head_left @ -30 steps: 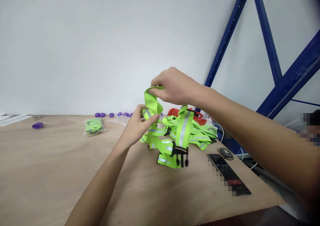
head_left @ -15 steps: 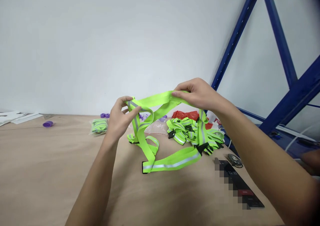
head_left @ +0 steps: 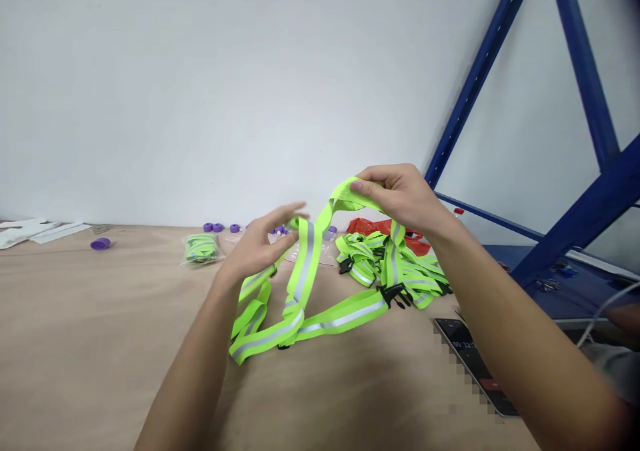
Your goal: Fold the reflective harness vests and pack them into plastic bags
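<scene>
A neon-yellow reflective vest made of straps [head_left: 306,264], with a silver stripe along its bands, hangs between my hands. My right hand [head_left: 397,194] pinches its upper band between thumb and fingers. My left hand [head_left: 263,241] is beside the strap's bend, thumb and fingers apart; whether the thumb still touches the strap I cannot tell. The lower bands droop to the table top, where a black buckle [head_left: 394,295] shows at the right end. Behind my left wrist some loops are partly hidden.
A pile of similar straps [head_left: 417,271] lies behind at the right, near a red plastic bag [head_left: 367,226]. A bagged vest [head_left: 201,247], purple caps [head_left: 101,244] and a phone [head_left: 470,358] lie on the tan table [head_left: 100,331]. A blue metal frame [head_left: 483,71] rises at the right.
My left hand has loosened from the strap, its fingers spreading. The bands on the left have dropped lower and spread toward the left. My right hand keeps its pinch.
</scene>
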